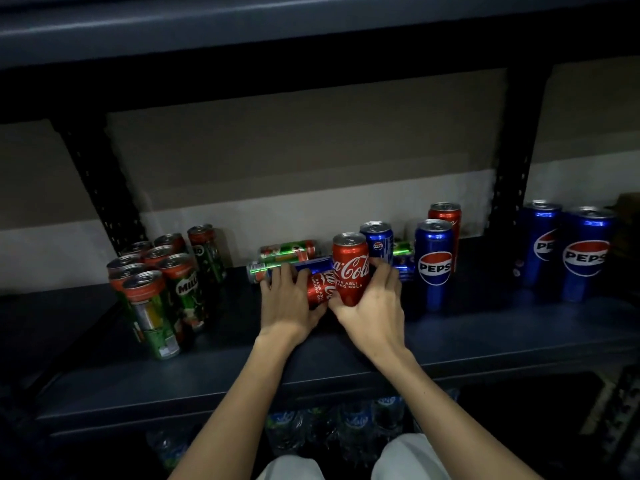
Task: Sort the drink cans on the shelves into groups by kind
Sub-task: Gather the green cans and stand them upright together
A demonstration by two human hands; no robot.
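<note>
My right hand grips an upright red Coca-Cola can at mid shelf. My left hand holds a second red Coca-Cola can lying on its side beside it. Behind lie a blue Pepsi can and two green Milo cans on their sides. A cluster of upright Milo cans stands at the left. Upright Pepsi cans stand right of my hands, two more at far right. Another red can stands at the back.
The dark shelf board runs across the view with its front edge near my forearms. Black perforated uprights rise at left and right. Water bottles sit on the level below. The shelf above overhangs.
</note>
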